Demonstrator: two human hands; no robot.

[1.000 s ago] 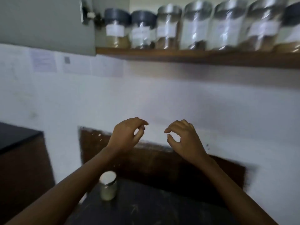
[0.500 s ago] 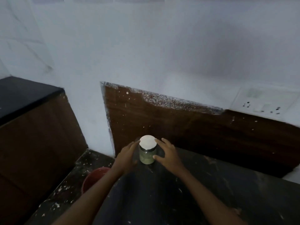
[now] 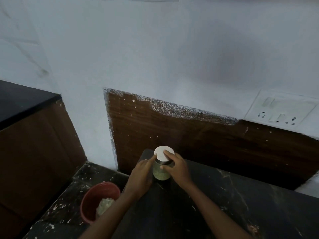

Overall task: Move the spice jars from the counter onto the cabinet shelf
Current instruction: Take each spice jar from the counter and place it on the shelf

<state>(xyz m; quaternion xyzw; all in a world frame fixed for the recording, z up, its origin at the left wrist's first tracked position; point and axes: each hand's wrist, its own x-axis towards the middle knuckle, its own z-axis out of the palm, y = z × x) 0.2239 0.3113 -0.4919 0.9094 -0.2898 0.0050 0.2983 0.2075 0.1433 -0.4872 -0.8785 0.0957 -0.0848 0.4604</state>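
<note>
Left hand (image 3: pixel 141 175), right hand (image 3: pixel 178 168) grip jar (image 3: pixel 161 175) (between them).

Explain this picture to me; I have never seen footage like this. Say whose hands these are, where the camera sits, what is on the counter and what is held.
There is no machine here. A person works with bare hands, and the one camera sits on their head, looking forward and down, so the arms come in from the bottom edge. The left hand and right hand hold a jar from either side, with fingers touching its white lid. The jar seems to stand on the dark counter, near its back left corner. Lower, on the floor, is a red bucket. A socket plate is on the wall.
</note>
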